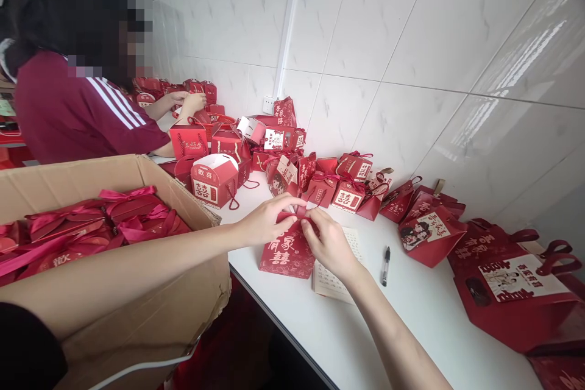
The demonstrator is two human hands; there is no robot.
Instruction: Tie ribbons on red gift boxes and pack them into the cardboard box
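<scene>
A red gift box (287,254) with white characters stands upright on the white table, near its front edge. At the top of the box, my left hand (269,219) pinches a red ribbon (299,210) from the left side. My right hand (329,241) is closed on the same ribbon from the right, its knuckles beside the box's upper edge. Both hands' fingertips nearly meet over the ribbon. An open notebook (336,274) with handwriting lies partly behind the box and under my right hand.
An open carton (201,292) of ribboned red boxes stands at the left, under my left forearm. A pen (386,267) lies right of the notebook. Red boxes (348,195) line the wall; large red bags (516,280) stand at the right. Another person (86,109) works at the far left.
</scene>
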